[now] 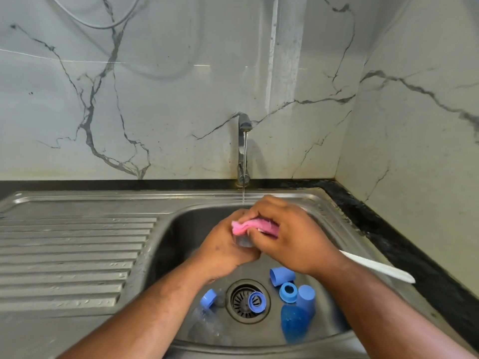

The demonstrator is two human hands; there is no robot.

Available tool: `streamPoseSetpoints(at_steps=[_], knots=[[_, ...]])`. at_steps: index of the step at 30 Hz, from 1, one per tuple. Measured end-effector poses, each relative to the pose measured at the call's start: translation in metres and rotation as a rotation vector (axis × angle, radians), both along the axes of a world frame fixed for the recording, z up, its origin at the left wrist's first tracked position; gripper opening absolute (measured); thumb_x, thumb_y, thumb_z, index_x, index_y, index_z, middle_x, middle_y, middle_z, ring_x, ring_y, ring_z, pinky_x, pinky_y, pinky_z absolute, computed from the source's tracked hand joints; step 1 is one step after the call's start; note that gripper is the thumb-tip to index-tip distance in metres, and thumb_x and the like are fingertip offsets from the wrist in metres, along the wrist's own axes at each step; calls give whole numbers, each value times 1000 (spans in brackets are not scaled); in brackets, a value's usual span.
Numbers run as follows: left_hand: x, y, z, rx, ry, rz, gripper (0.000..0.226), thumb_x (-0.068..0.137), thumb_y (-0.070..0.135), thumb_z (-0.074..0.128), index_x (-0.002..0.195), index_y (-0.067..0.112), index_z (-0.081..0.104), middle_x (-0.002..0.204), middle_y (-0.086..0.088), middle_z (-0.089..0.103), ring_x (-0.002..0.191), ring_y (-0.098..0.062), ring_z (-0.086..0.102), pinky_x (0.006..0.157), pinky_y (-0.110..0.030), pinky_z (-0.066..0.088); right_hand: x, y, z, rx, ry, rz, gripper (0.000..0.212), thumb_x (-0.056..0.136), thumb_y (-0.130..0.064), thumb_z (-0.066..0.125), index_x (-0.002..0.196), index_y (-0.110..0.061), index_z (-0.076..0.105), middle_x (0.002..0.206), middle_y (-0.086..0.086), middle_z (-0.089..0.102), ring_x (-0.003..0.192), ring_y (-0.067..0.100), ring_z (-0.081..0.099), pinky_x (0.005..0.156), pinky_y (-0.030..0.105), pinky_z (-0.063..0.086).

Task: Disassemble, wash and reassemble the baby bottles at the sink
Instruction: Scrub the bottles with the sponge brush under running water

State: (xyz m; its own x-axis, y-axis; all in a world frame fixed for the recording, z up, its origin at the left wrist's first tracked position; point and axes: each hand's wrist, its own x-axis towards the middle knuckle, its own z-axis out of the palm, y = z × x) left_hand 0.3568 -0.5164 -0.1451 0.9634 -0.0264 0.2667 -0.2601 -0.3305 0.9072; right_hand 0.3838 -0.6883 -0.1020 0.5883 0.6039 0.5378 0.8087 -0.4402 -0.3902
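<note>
Over the sink basin (pixel 181 229), my left hand (pixel 223 252) grips a small clear bottle part (pixel 245 240), mostly hidden by the fingers. My right hand (pixel 290 239) holds a pink sponge (pixel 248 226) pressed on top of that part. A thin stream runs from the tap (pixel 244 149) down to my hands. On the basin floor lie blue caps (pixel 282 275) (pixel 305 297), blue collar rings (pixel 288 292) (pixel 255 302) (pixel 208 298), a translucent blue bottle (pixel 294 323) and a clear bottle (pixel 207 325).
A white brush handle (pixel 378 266) lies on the sink's right rim. The round drain (pixel 247 300) sits mid-basin. A ribbed steel draining board (pixel 70 255) spreads to the left. Marble walls close the back and right; a dark counter edge (pixel 404 244) runs along the right.
</note>
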Motion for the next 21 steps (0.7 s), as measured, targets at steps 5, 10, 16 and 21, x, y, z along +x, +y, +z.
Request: streamPoseSetpoints(at_steps=[5, 10, 16, 21], knots=[[1, 2, 2, 13, 2, -6, 52, 68, 11, 82, 114, 26, 63, 101, -5, 72, 94, -31, 71, 88, -61, 55, 5, -8, 1, -9, -83, -132, 20, 86, -51, 59, 103, -41, 63, 95, -22, 56, 82, -2, 55, 65, 24, 46], [-3, 4, 2, -35, -7, -25, 53, 70, 4, 85, 117, 16, 63, 105, -9, 72, 101, -31, 70, 93, -57, 54, -3, -2, 2, -22, -9, 31, 24, 83, -49, 60, 104, -40, 66, 100, -21, 57, 89, 4, 60, 71, 31, 53], [-2, -3, 3, 40, -17, -68, 49, 71, 12, 82, 115, 25, 63, 101, -4, 72, 94, -26, 71, 87, -52, 58, 1, -5, 3, 21, -76, -51, 19, 88, -44, 58, 106, -40, 64, 101, -23, 54, 88, 0, 57, 71, 29, 52], [-4, 6, 6, -153, 42, 21, 55, 71, 22, 90, 118, 24, 63, 108, -3, 74, 101, -22, 71, 87, -38, 58, 2, -11, 8, -20, -84, -35, 24, 84, -49, 58, 105, -40, 67, 99, -23, 56, 85, 1, 59, 68, 34, 54]])
